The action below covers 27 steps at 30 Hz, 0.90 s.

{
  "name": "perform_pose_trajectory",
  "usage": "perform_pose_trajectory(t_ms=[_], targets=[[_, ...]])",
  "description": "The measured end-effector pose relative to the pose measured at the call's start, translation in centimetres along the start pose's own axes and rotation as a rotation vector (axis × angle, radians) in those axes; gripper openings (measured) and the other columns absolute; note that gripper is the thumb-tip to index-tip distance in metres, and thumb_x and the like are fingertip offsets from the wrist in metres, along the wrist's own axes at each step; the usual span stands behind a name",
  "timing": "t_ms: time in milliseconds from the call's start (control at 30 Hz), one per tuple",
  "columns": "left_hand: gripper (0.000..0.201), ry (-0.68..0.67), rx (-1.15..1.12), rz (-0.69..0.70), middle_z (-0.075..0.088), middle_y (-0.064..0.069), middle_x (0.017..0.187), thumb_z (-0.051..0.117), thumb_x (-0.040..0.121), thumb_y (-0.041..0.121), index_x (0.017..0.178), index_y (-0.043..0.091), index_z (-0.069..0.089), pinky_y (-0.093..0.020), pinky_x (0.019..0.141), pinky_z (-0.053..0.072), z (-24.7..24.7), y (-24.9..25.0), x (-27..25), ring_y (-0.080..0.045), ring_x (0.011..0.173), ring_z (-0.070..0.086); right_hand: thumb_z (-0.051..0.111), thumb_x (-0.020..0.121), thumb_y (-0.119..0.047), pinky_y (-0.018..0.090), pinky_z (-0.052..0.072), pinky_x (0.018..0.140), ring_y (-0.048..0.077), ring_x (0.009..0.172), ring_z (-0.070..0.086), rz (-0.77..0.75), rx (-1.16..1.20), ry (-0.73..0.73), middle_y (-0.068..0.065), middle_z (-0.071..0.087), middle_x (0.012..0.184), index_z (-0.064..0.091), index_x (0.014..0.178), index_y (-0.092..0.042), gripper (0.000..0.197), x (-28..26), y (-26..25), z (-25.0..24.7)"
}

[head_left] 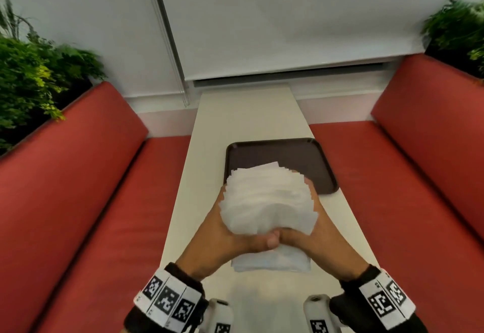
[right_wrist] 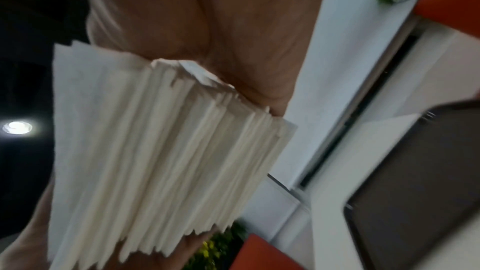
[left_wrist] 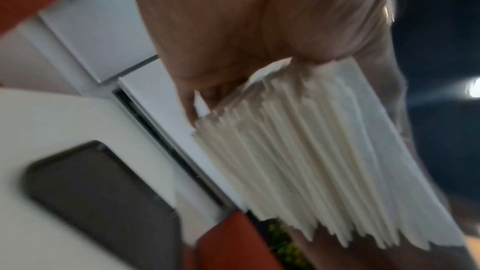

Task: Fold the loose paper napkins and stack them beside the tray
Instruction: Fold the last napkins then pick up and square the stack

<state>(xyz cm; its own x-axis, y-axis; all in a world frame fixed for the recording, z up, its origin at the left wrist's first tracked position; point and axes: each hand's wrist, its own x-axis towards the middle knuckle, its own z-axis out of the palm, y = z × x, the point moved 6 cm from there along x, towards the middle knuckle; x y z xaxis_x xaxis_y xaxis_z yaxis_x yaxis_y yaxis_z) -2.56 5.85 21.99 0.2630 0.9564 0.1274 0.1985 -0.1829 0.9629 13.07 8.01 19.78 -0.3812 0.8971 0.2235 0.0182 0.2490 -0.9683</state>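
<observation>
Both hands clamp a thick bundle of white paper napkins (head_left: 267, 199) between them, lifted off the bench (head_left: 209, 128). The left hand (head_left: 222, 230) grips its left side and the right hand (head_left: 314, 235) its right side, thumbs meeting at the near edge. Below the hands, a second stack of napkins (head_left: 272, 260) lies on the bench toward its near end. The dark brown tray (head_left: 301, 154) sits beyond, by the bench's right edge.
</observation>
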Motion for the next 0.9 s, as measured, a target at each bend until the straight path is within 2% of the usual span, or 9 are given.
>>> perform_pose_trajectory(t_ms=[133, 233, 300, 433, 500, 633, 733, 833, 900], targets=[[0.091, 0.065, 0.110, -0.120, 0.063, 0.020, 0.120, 0.095, 0.056, 0.028, 0.130, 0.032, 0.043, -0.031, 0.093, 0.054, -1.3, -7.6, -1.3, -0.007, 0.112, 0.063, 0.087, 0.070, -0.003, 0.013, 0.044, 0.096, 0.002, 0.123, 0.054, 0.100, -0.037, -0.079, -0.017, 0.053, 0.134, 0.027, 0.146, -0.026, 0.099, -0.6, 5.6, 0.6], [0.087, 0.009, 0.273, -0.206, 0.062, 0.029, 0.112, 0.095, 0.056, 0.027, 0.123, 0.042, 0.041, -0.015, 0.084, 0.050, -1.2, -12.6, -2.4, 0.004, 0.102, 0.064, 0.089, 0.068, -0.006, 0.015, 0.046, 0.094, 0.003, 0.116, 0.059, 0.204, -0.095, -0.153, -0.012, 0.058, 0.129, 0.031, 0.144, -0.033, 0.098, -1.9, 10.1, 1.7], [0.085, -0.047, 0.340, -0.252, 0.061, 0.033, 0.111, 0.095, 0.057, 0.033, 0.119, 0.046, 0.039, -0.008, 0.082, 0.046, -0.5, -15.5, -3.5, 0.012, 0.102, 0.061, 0.091, 0.067, -0.016, 0.025, 0.047, 0.101, 0.006, 0.121, 0.058, 0.261, -0.131, -0.187, -0.013, 0.057, 0.132, 0.033, 0.144, -0.035, 0.098, -3.2, 12.8, 2.6], [0.086, -0.140, 0.353, -0.343, 0.065, 0.020, 0.105, 0.093, 0.058, 0.039, 0.124, 0.044, 0.038, -0.020, 0.079, 0.054, 0.9, -20.4, -5.3, 0.004, 0.094, 0.065, 0.093, 0.064, -0.032, 0.039, 0.050, 0.102, 0.011, 0.122, 0.057, 0.355, -0.195, -0.217, -0.014, 0.055, 0.134, 0.032, 0.145, -0.039, 0.102, -5.6, 17.4, 4.0], [0.090, -0.183, 0.363, -0.380, 0.065, 0.016, 0.107, 0.092, 0.057, 0.039, 0.129, 0.038, 0.039, -0.029, 0.081, 0.056, 1.3, -22.2, -5.8, -0.002, 0.095, 0.065, 0.092, 0.063, -0.038, 0.041, 0.051, 0.100, 0.010, 0.122, 0.057, 0.383, -0.239, -0.228, -0.014, 0.054, 0.135, 0.029, 0.146, -0.043, 0.105, -6.3, 18.8, 4.5], [0.096, -0.225, 0.377, -0.408, 0.064, 0.013, 0.113, 0.092, 0.054, 0.042, 0.133, 0.037, 0.038, -0.034, 0.086, 0.056, 1.5, -23.8, -5.8, -0.005, 0.101, 0.064, 0.089, 0.064, -0.037, 0.033, 0.049, 0.101, 0.000, 0.117, 0.056, 0.393, -0.304, -0.193, -0.014, 0.054, 0.133, 0.024, 0.146, -0.049, 0.106, -6.0, 19.6, 5.0], [0.083, -0.129, 0.284, -0.415, 0.067, 0.015, 0.106, 0.090, 0.054, 0.042, 0.124, 0.035, 0.046, -0.025, 0.081, 0.056, 0.7, -22.5, -4.9, 0.001, 0.095, 0.066, 0.091, 0.061, -0.033, 0.031, 0.051, 0.099, 0.000, 0.110, 0.061, 0.403, -0.253, -0.094, -0.021, 0.061, 0.120, 0.023, 0.145, -0.052, 0.109, -5.1, 19.0, 4.6], [0.077, 0.043, 0.017, -0.466, 0.070, 0.013, 0.107, 0.088, 0.049, 0.036, 0.117, 0.027, 0.052, -0.017, 0.078, 0.052, -1.6, -20.4, -3.4, 0.002, 0.099, 0.067, 0.091, 0.058, -0.039, 0.029, 0.045, 0.104, 0.007, 0.117, 0.060, 0.416, -0.040, 0.106, -0.017, 0.063, 0.119, 0.025, 0.145, -0.051, 0.110, -4.0, 17.6, 2.7], [0.083, 0.014, -0.133, -0.483, 0.069, 0.005, 0.118, 0.088, 0.049, 0.029, 0.124, 0.019, 0.052, -0.028, 0.087, 0.056, -2.4, -18.6, -2.1, -0.009, 0.110, 0.066, 0.089, 0.058, -0.042, 0.037, 0.044, 0.107, 0.010, 0.120, 0.059, 0.454, 0.168, 0.129, -0.007, 0.062, 0.124, 0.026, 0.144, -0.051, 0.107, -3.1, 16.1, 2.5]])
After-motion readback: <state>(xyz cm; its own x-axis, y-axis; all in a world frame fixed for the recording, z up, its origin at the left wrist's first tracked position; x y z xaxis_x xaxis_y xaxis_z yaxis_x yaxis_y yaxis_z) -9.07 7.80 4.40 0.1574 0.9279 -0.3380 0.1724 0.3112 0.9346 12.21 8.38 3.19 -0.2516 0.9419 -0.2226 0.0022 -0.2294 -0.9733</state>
